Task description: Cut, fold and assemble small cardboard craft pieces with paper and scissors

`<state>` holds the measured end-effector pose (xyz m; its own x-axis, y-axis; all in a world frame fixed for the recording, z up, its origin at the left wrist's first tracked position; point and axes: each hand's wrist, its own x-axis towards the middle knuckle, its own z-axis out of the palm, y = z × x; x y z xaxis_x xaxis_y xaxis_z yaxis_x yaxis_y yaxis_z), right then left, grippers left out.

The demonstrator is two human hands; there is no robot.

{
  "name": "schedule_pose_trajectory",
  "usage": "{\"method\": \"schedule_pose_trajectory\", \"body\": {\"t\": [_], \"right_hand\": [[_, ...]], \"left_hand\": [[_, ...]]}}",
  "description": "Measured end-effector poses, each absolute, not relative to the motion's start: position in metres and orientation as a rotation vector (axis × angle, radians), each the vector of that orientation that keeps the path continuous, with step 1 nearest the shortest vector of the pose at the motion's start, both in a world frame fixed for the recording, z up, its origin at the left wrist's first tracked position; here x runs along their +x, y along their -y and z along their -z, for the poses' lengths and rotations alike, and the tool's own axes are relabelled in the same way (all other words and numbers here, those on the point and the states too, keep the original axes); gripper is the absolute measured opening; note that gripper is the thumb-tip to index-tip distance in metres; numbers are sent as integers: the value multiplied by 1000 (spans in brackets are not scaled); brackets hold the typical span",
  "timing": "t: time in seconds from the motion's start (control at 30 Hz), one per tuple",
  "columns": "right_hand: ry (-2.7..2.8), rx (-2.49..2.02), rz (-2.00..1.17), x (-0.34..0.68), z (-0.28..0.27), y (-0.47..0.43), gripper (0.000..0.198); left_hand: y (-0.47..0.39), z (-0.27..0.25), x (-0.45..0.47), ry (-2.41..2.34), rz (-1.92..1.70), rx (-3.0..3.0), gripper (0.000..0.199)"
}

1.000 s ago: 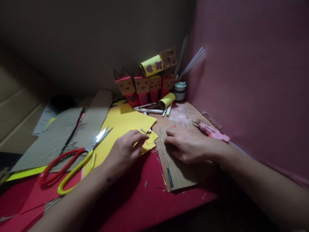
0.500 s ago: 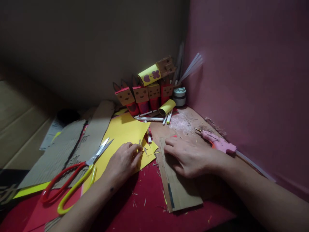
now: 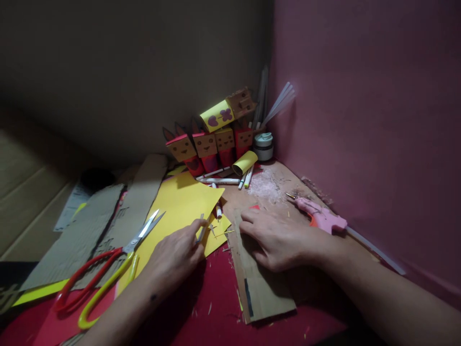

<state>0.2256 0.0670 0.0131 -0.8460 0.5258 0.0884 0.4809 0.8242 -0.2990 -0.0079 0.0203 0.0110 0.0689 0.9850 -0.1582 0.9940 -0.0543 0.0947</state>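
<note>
Cardboard piece (image 3: pixel 270 298), flat at the lower centre of the frame, lies under the right hand (image 3: pixel 272 238), whose fingers are curled; whether they grip anything I cannot tell. Near mid-frame, the left hand (image 3: pixel 178 254) has thumb and forefinger clamped on a slim grey strip (image 3: pixel 202 229) over yellow paper (image 3: pixel 180 199). Red-and-yellow-handled scissors (image 3: pixel 134 243) lie lower left, a pink glue gun (image 3: pixel 320 214) centre right.
</note>
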Motion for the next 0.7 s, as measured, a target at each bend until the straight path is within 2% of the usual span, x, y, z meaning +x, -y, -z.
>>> {"method": "schedule_pose_trajectory", "body": {"t": [0.23,0.4,0.53,0.7], "right_hand": [[2855,-794,-382,226,-15,-67,19],[2844,-825,-372,225,-15,-65,12],[2854,-856,-267,226,-16,-63,10],[2886,-867,-250,227,-13,-64,7]], "left_hand": [[-19,-17,-11,-1946,-117,2054,37],[-13,-19,-10,-1931,-199,1986,37],[-6,-20,-12,-1925,-120,1956,40],[3,-20,-13,-1978,-13,2017,29]]}}
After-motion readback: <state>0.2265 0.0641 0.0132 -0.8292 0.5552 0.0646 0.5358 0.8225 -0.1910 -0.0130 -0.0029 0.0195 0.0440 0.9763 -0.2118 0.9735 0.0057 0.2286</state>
